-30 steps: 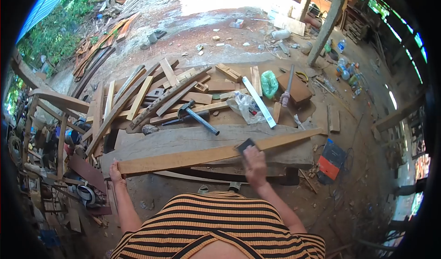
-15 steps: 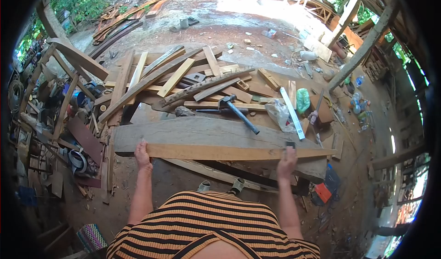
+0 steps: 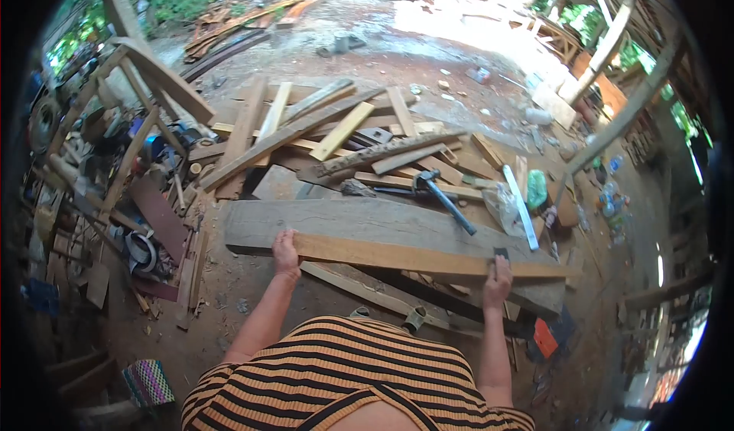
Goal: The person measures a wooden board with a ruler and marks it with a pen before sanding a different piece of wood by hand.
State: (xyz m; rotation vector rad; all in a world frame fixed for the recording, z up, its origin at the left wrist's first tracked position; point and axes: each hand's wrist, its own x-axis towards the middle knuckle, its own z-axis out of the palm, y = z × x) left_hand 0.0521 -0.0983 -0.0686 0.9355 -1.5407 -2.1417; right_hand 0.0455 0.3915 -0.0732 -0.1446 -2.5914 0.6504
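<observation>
A hammer (image 3: 446, 198) lies amid scattered wood offcuts (image 3: 336, 137) — green bag (image 3: 537, 188) and white ruler (image 3: 521, 206) nearby.

Both hands (image 3: 286, 252) (image 3: 497, 279) forward, fingers curled.

The left hand (image 3: 286, 251) grips the near end of a long pale wooden plank (image 3: 413, 256) lying across a broad grey timber slab (image 3: 359, 221). The right hand (image 3: 497, 278) presses a small dark sanding block (image 3: 501, 254) against the plank. A steel-handled hammer (image 3: 446, 198) lies beyond, among scattered offcuts.
</observation>
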